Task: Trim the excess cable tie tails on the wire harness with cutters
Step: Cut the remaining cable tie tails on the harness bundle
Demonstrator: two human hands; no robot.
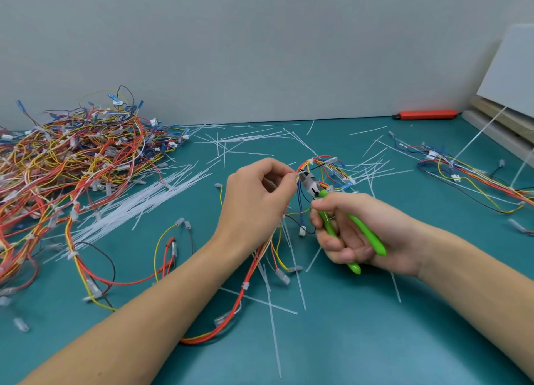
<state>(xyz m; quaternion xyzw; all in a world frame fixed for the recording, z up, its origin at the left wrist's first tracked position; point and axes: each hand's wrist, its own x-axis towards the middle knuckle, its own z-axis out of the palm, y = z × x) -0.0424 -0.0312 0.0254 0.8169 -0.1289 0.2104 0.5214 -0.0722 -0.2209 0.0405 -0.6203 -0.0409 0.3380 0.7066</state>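
Green-handled flush cutters (pixel 332 211) gripped in right hand (pixel 358 234), fingers wrapped round both handles, nose at the bundle just right of left hand (pixel 260 191). Left hand pinches the red, yellow and blue wire harness (pixel 318 168) at mid-table, lifted off the teal mat (pixel 375 341). Looks mid-trim: blades at a tie, though tail is too small to make out. Next: seat blades flush at tie head, squeeze. Loose white cable-tie offcuts (pixel 271 321) all around; harness pile (pixel 72 159) far left, near right stays open.
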